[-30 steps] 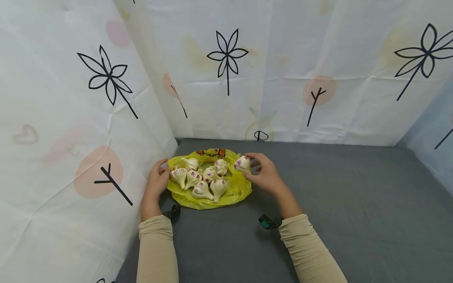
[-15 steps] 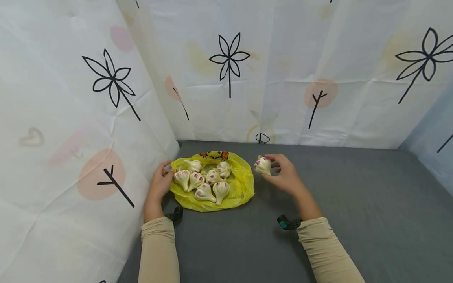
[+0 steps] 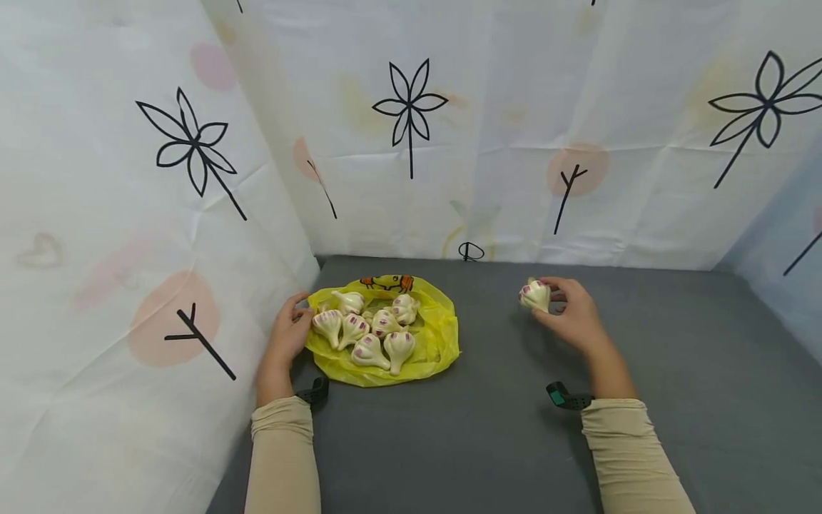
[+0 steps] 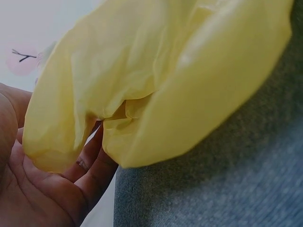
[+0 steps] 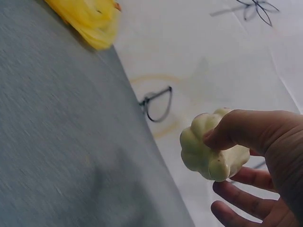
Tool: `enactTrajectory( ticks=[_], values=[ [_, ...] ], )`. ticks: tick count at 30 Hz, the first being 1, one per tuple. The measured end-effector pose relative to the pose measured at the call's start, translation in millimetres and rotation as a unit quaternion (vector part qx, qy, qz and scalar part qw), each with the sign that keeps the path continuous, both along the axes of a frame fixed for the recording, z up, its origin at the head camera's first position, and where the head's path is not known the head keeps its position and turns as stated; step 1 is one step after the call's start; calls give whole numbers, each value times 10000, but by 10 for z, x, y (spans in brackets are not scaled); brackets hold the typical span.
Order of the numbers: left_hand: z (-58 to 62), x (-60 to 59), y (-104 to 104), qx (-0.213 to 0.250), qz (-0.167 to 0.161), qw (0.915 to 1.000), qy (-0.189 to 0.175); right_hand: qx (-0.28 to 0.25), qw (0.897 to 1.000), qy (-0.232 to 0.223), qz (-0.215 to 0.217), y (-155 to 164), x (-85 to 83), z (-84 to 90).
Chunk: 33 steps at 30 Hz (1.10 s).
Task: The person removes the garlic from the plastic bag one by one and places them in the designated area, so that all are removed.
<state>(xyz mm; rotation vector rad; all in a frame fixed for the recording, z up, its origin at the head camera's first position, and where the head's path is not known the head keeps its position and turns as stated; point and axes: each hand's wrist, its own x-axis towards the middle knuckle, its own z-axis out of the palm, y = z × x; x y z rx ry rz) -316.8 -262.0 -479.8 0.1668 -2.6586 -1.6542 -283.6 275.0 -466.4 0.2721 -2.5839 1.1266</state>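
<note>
Yellow bag (image 3: 437, 335) edge hides left hand (image 3: 287, 335) grip; right hand (image 3: 574, 318) pinches garlic bulb (image 3: 535, 295).

A makeshift recording booth rather than a lived-in room. White sheets (image 3: 488, 164) printed with black line flowers, twig shapes and pale pink circles hang as walls on the left and at the back, creased from folding, with a pale blue sheet (image 3: 780, 285) at the far right. They enclose a bench (image 3: 674, 371) covered in plain dark grey fabric. A black strap with a small device (image 3: 568, 397) sits at each of the person's wrists.
</note>
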Motion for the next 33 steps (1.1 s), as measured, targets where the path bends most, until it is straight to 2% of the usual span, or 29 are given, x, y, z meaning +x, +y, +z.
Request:
enactTrajectory(
  ticks=[16, 24, 26, 31, 33],
  values=[
    [-3, -17, -37, -67, -128, 9999, 51, 112, 9956, -556, -750, 435, 139, -13],
    [8, -13, -28, 11, -181, 9998, 68, 245, 9914, -827, -985, 613, 197, 10],
    [46, 5, -13, 50, -168, 9998, 28, 266, 9903, -882, -1037, 647, 213, 15],
    [38, 1, -17, 19, -135, 9999, 58, 215, 9872, -1094, -1138, 740, 251, 4],
    [-7, -18, -38, -30, -136, 9998, 107, 174, 9859, -1191, -1160, 771, 268, -3]
  ],
)
